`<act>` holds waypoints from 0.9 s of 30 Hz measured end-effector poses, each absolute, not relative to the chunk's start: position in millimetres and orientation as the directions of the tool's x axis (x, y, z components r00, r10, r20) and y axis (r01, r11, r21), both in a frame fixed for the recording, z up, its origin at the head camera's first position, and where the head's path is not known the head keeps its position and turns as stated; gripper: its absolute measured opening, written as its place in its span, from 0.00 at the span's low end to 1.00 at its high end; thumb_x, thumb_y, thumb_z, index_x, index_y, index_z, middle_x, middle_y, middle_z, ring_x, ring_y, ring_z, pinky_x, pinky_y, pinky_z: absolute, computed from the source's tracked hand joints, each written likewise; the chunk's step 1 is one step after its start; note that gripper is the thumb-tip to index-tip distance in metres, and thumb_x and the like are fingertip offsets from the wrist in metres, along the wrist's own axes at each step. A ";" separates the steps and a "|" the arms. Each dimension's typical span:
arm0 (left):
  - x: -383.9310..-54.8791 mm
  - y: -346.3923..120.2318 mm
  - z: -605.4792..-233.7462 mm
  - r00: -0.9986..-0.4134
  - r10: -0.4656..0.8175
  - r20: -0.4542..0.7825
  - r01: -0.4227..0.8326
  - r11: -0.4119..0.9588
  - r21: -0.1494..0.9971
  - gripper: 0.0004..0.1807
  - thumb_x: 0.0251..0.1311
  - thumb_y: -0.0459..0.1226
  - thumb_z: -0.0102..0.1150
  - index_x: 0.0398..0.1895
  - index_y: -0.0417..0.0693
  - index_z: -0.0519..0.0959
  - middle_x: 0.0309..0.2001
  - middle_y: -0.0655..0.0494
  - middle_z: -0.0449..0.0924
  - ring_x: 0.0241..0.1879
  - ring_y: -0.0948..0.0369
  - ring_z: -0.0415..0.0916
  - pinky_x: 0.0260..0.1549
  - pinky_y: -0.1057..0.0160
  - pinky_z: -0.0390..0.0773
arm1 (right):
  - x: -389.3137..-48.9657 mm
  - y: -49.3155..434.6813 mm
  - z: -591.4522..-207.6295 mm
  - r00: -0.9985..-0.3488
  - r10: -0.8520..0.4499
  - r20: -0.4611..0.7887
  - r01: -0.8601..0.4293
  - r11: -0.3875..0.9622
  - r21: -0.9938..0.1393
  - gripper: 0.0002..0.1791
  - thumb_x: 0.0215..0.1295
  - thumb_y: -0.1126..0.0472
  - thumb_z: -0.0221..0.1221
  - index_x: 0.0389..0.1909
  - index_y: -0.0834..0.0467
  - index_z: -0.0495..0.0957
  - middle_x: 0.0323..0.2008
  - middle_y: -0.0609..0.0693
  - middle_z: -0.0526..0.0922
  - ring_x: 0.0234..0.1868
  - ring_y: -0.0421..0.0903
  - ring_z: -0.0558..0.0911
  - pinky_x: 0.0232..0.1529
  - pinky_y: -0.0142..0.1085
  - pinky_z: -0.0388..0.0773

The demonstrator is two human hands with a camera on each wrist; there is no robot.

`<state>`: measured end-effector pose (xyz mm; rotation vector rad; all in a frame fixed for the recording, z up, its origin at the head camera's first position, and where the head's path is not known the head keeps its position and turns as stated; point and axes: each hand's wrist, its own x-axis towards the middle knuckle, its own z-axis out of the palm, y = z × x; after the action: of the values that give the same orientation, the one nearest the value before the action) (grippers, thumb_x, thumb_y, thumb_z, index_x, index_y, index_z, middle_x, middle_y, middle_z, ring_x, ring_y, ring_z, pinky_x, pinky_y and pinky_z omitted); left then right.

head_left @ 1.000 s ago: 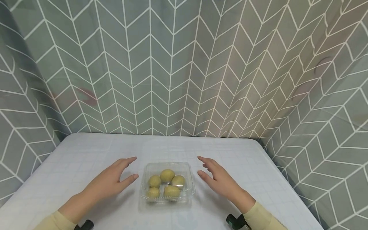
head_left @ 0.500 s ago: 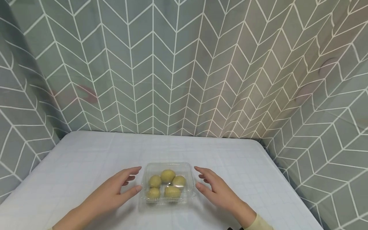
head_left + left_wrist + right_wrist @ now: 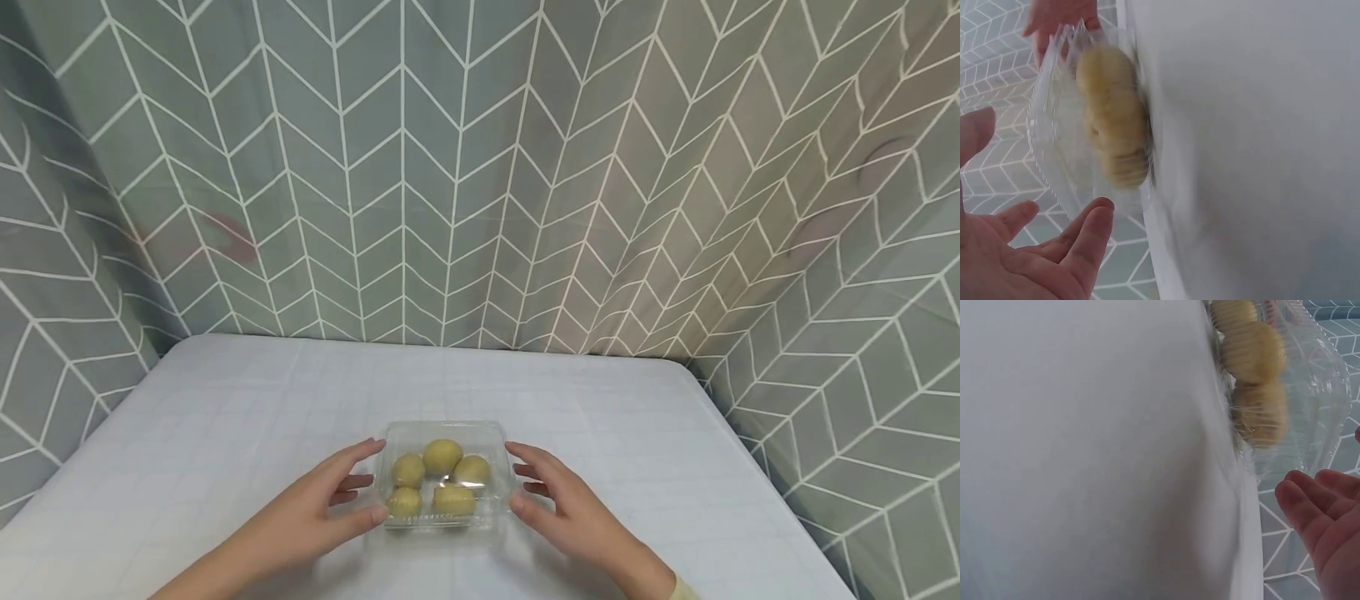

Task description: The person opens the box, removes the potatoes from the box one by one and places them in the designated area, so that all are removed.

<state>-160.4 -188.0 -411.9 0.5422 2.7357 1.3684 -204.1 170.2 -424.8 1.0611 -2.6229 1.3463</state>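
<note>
A clear plastic clamshell box [image 3: 491, 433] sits on the table with several round yellowish items [image 3: 442, 457] inside; they look like small potatoes or buns, and I cannot tell which. Its lid appears closed. At the box's left side is my left hand [image 3: 322, 504], fingers spread and loosely bent, thumb near the front left corner. My right hand [image 3: 566, 504] mirrors it at the right side, fingertips close to the wall. In the left wrist view the fingertips [image 3: 1102, 209] come right up to the box; whether they touch it is unclear. Neither hand grips anything.
A white cloth covers the table [image 3: 300, 383]. Beyond its far edge hangs a grey-green curtain [image 3: 450, 167] with white chevron lines. More of the same patterned cloth [image 3: 885, 375] flanks the right side.
Both hands have moved inward from either side, from well apart to right beside the box. The view has shifted slightly; the box stays in place on the table.
</note>
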 end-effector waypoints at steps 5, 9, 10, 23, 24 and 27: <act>-160.2 -184.3 -416.4 -0.932 0.352 0.083 0.279 0.554 0.785 0.45 0.56 0.58 0.67 0.75 0.58 0.60 0.71 0.54 0.63 0.57 0.53 0.77 0.51 0.58 0.78 | -203.0 166.4 -426.9 -0.783 -0.562 0.267 -0.541 0.403 -0.738 0.36 0.66 0.54 0.65 0.72 0.54 0.63 0.68 0.50 0.68 0.60 0.56 0.77 0.54 0.43 0.78; -160.7 -184.6 -418.8 -0.930 0.358 0.077 0.283 0.569 0.772 0.46 0.55 0.59 0.67 0.75 0.57 0.61 0.71 0.52 0.64 0.56 0.53 0.77 0.49 0.57 0.79 | -202.0 163.1 -428.9 -0.790 -0.564 0.240 -0.529 0.428 -0.733 0.40 0.62 0.48 0.68 0.72 0.53 0.64 0.67 0.51 0.70 0.60 0.54 0.77 0.54 0.41 0.78; -160.9 -184.8 -418.9 -0.931 0.358 0.077 0.284 0.574 0.768 0.46 0.55 0.59 0.67 0.75 0.56 0.61 0.70 0.52 0.64 0.56 0.53 0.77 0.49 0.57 0.79 | -201.9 162.5 -429.2 -0.789 -0.566 0.240 -0.531 0.430 -0.730 0.40 0.62 0.47 0.68 0.72 0.53 0.64 0.66 0.52 0.71 0.60 0.54 0.77 0.54 0.41 0.78; -163.0 -185.5 -415.1 -0.928 0.356 0.110 0.324 0.624 0.711 0.45 0.56 0.59 0.67 0.74 0.58 0.61 0.63 0.50 0.74 0.53 0.56 0.80 0.46 0.51 0.80 | -204.1 160.1 -429.0 -0.794 -0.554 0.249 -0.533 0.438 -0.724 0.41 0.60 0.48 0.69 0.71 0.56 0.66 0.67 0.48 0.71 0.62 0.53 0.76 0.54 0.41 0.78; -163.3 -185.3 -415.6 -0.928 0.355 0.115 0.328 0.629 0.705 0.45 0.56 0.60 0.67 0.74 0.58 0.61 0.63 0.51 0.75 0.53 0.56 0.80 0.46 0.51 0.80 | -204.3 160.1 -429.0 -0.795 -0.555 0.245 -0.530 0.440 -0.725 0.41 0.60 0.48 0.69 0.71 0.56 0.65 0.67 0.48 0.71 0.61 0.52 0.76 0.54 0.40 0.78; -164.2 -184.1 -416.9 -0.929 0.348 0.128 0.337 0.647 0.684 0.44 0.56 0.60 0.66 0.73 0.58 0.62 0.62 0.53 0.76 0.52 0.57 0.80 0.46 0.50 0.80 | -205.0 160.1 -429.2 -0.792 -0.561 0.240 -0.533 0.444 -0.721 0.40 0.61 0.48 0.68 0.72 0.56 0.65 0.68 0.50 0.70 0.62 0.52 0.75 0.54 0.40 0.78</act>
<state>-164.2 -184.1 -416.9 0.5897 2.8366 1.1740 -205.0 160.1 -429.2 1.0225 -2.6987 1.3263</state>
